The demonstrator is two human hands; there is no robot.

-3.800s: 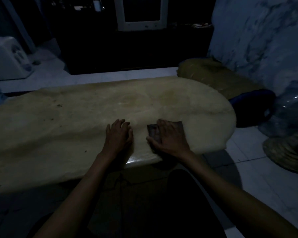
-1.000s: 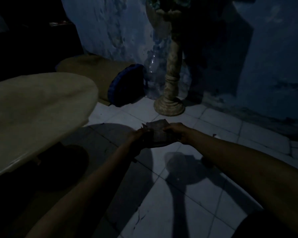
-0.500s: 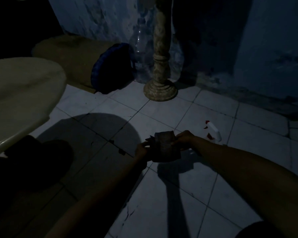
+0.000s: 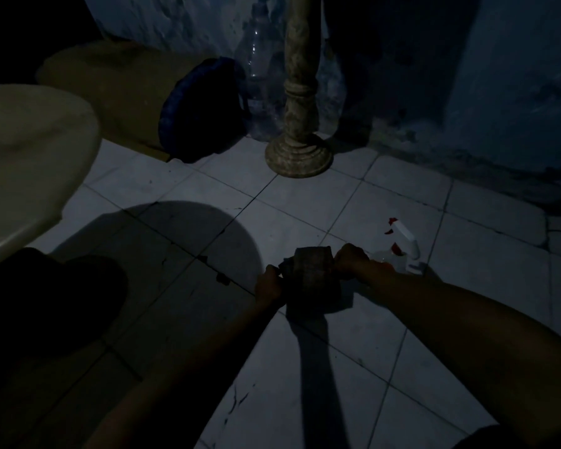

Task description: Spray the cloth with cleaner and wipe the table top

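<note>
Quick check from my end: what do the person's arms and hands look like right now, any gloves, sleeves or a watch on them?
Both forearms are bare as far as the frame shows: no sleeves in view. The left hand and right hand wear no gloves. I see no watch, band or ring, though the light is dim and small items could be missed.

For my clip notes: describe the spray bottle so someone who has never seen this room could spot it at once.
Start at the stone pedestal by the blue wall, then come forward and right across the floor tiles. The spray bottle sits there, just beyond the right hand gripping the dark cloth. It alone is white with red trim.
</note>
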